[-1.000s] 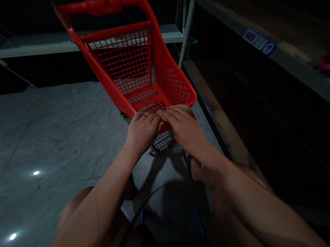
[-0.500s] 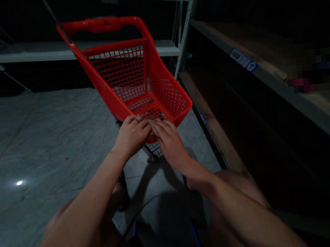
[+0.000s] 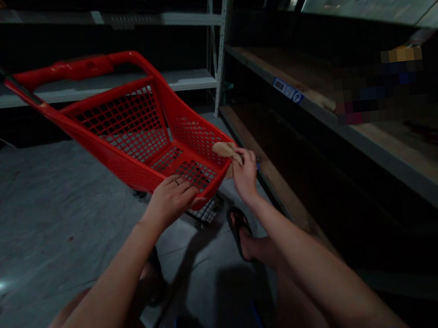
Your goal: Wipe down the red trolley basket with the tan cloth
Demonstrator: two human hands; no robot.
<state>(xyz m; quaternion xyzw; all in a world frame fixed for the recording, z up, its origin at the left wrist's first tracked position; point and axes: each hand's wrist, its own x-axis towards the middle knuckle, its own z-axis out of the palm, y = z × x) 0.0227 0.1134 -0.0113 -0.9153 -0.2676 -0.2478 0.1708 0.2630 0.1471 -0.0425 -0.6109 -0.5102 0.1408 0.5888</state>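
Observation:
A red plastic shopping cart (image 3: 123,169) with mesh walls stands in front of me, its handle at the far end. My left hand (image 3: 173,195), a ring on one finger, curls over the cart's near rim. Over at the near right corner, my right hand (image 3: 245,169) grips a tan cloth (image 3: 224,149), which lies against the top of the right side wall. Part of the cloth is covered by my fingers. The basket floor (image 3: 188,170) shows its open grid.
To the right runs a dark shelf unit (image 3: 319,111) with a blue label (image 3: 288,90) on its edge; things on it are blurred out. A white metal rack (image 3: 179,79) stands behind the cart. My sandalled foot (image 3: 241,229) is on the grey floor (image 3: 52,213).
My hands were together at the cart's near end. The right one has moved right along the rim with the cloth, now visible. The cart appears further left and turned in view.

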